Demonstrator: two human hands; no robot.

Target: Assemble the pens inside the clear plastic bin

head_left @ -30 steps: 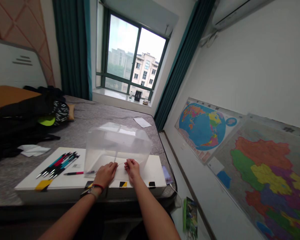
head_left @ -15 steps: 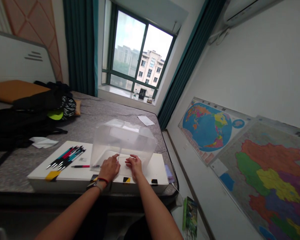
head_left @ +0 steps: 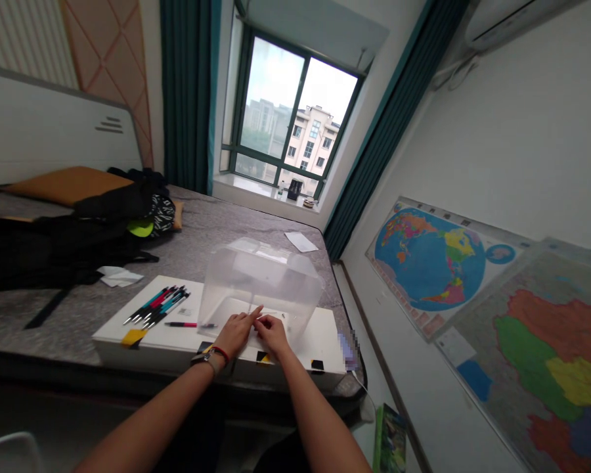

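Observation:
My left hand (head_left: 239,330) and my right hand (head_left: 272,332) meet in front of a clear plastic box (head_left: 276,272), which lies on its side with its opening toward me. My left index finger points forward, while its other fingers are curled. Pinched fingers of my right hand touch it near the left fingertips. A thin pale band, like a rubber band, showed between them earlier; now the fingers mostly hide it. One pen with a red grip (head_left: 182,324) lies left of my left hand, its tip reaching the box. Several pens (head_left: 157,305) are bunched farther left.
White cartons (head_left: 325,335) with yellow and black tape carry the pens and box. They stand on a grey mattress (head_left: 246,226). Crumpled tissue (head_left: 121,276), a black bag (head_left: 54,249) and a white paper (head_left: 301,242) lie around. A phone-like blurred item (head_left: 348,351) sits right.
My hands were apart with the thin pale band stretched between them; now they have come together and the band is mostly hidden. The camera view has turned left.

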